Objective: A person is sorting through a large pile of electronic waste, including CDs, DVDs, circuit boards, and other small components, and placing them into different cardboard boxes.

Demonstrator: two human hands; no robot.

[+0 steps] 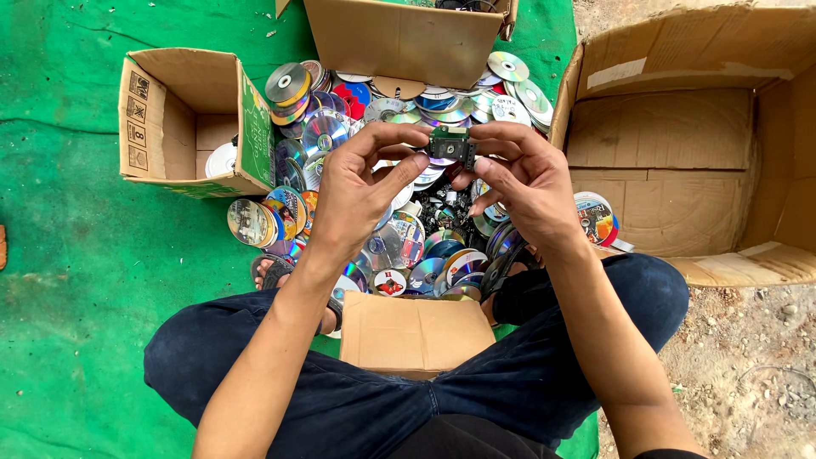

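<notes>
My left hand [361, 191] and my right hand [523, 183] are raised together over a heap of shiny discs [391, 229]. Between their fingertips they pinch a small dark electronic part [451, 146] with a green circuit edge and a round lens-like hole. Both hands grip it, the left from the left side and the right from the right. I sit cross-legged in dark blue trousers [357, 399] with sandalled feet at the edge of the disc heap.
A small cardboard box [412, 331] rests between my legs. An open carton [183, 119] holding a disc lies at the left, another box [399, 38] at the top, a large carton [680, 144] at the right. Green mat [76, 280] underneath, gravel [748, 340] at right.
</notes>
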